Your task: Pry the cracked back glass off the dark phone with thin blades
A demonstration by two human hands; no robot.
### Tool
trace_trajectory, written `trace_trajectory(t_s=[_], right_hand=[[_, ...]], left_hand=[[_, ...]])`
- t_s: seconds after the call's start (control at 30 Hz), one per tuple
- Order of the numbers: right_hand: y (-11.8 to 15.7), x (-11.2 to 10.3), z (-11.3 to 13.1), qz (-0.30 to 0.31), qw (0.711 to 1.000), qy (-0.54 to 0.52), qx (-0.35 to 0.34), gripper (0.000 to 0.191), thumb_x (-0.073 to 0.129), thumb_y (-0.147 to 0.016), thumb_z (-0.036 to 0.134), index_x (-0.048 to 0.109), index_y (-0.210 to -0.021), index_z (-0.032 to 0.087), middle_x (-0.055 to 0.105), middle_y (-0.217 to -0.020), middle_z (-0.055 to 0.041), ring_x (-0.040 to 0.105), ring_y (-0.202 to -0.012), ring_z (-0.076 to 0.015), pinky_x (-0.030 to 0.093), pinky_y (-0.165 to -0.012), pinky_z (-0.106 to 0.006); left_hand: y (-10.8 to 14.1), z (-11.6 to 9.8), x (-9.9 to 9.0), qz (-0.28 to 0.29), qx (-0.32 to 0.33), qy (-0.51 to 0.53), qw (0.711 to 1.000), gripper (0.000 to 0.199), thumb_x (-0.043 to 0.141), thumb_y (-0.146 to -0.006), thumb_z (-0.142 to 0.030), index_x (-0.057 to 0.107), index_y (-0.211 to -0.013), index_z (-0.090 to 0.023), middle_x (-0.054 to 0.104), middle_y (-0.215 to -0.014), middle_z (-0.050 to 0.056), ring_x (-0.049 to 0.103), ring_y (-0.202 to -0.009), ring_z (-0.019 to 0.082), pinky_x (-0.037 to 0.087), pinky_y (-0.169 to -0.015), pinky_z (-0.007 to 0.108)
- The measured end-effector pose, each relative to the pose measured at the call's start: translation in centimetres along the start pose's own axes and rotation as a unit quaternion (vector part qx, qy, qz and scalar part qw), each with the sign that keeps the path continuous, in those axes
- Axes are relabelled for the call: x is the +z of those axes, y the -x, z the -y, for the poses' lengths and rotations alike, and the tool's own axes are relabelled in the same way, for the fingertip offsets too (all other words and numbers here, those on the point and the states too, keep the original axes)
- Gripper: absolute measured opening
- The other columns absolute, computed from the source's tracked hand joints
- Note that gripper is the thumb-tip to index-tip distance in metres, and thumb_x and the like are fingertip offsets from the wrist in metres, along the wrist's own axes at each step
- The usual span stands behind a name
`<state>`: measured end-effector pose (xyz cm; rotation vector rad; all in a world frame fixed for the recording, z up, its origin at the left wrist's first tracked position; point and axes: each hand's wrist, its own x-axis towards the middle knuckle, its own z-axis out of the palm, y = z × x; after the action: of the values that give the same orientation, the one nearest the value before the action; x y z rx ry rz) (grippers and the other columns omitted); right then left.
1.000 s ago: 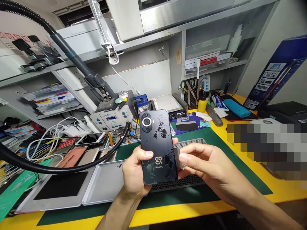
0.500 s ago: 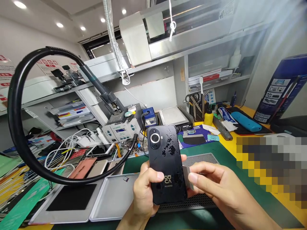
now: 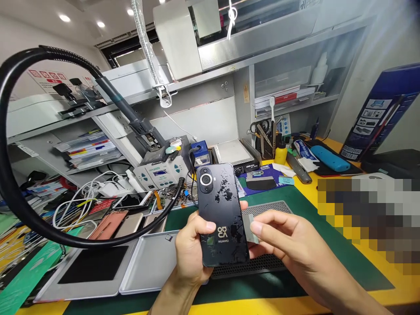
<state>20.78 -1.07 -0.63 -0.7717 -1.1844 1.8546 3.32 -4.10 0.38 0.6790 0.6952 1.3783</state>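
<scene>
A black Huawei phone [image 3: 224,210] is held upright, its back with the round camera module facing me and patches of its surface marked or flaking. My left hand [image 3: 193,245] grips its lower left side, thumb on the back, fingertips showing at the right edge. Between the thumb and fingers of my right hand [image 3: 285,236] is a thin grey flat blade [image 3: 252,228], set against the phone's right edge. Whether the blade's far edge is inside the seam cannot be made out. Under the phone lies a dark perforated pad [image 3: 262,262] on the green mat [image 3: 328,258].
A thick black hose [image 3: 98,243] loops across the left side from the grey hot-air station [image 3: 160,173]. An open pale case [image 3: 147,262] lies left of my hands. Behind are a tool holder [image 3: 267,146], a yellow bottle [image 3: 280,154] and a blue pouch [image 3: 330,158].
The view has shifted, so the scene sits slightly higher and further left. The blade in my right hand is angled differently and shows more of its flat face beside the phone.
</scene>
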Motion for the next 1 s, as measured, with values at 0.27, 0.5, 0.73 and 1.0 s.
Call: trace_trajectory(t_s=[0.27,0.5,0.73,1.0], right_hand=[[0.3,0.6,-0.2,-0.084,0.988,0.128,-0.005,0.03,0.076,-0.078,0.05,0.077,-0.081,0.02,0.073,-0.078,-0.0023,0.068,-0.07,-0.016,0.058,-0.067,-0.023],[0.3,1.6,-0.6,-0.2,0.937,0.263,-0.114,0.027,0.071,-0.08,0.044,0.076,-0.067,0.021,0.07,-0.063,-0.0018,0.063,-0.058,-0.0164,0.056,-0.059,-0.023],[-1.0,-0.2,-0.2,-0.162,0.957,0.228,-0.078,0.033,0.067,-0.086,0.05,0.069,-0.077,0.018,0.071,-0.072,-0.0043,0.067,-0.067,-0.0191,0.057,-0.062,-0.028],[0.6,-7.3,5.0,-0.097,0.945,0.306,-0.059,0.033,0.071,-0.084,0.05,0.071,-0.087,0.017,0.073,-0.081,-0.0062,0.072,-0.078,-0.0224,0.06,-0.071,-0.032]], left_hand=[[0.2,0.5,0.1,-0.008,0.02,-0.026,0.999,0.042,0.054,-0.076,-0.023,0.076,-0.109,-0.008,0.075,-0.113,0.014,0.071,-0.096,0.028,0.06,-0.084,0.036],[-0.2,1.1,0.5,-0.026,-0.012,0.017,0.999,0.061,0.038,-0.097,-0.059,0.071,-0.121,-0.014,0.073,-0.118,0.013,0.071,-0.099,0.029,0.06,-0.083,0.039],[-0.9,1.6,0.7,-0.008,0.001,-0.031,0.999,0.06,0.042,-0.096,-0.061,0.065,-0.129,-0.016,0.07,-0.122,0.012,0.064,-0.115,0.03,0.053,-0.098,0.041],[0.2,3.2,0.5,0.066,0.071,-0.27,0.958,0.024,0.078,-0.081,-0.026,0.069,-0.101,-0.015,0.071,-0.105,0.006,0.064,-0.102,0.025,0.051,-0.094,0.037]])
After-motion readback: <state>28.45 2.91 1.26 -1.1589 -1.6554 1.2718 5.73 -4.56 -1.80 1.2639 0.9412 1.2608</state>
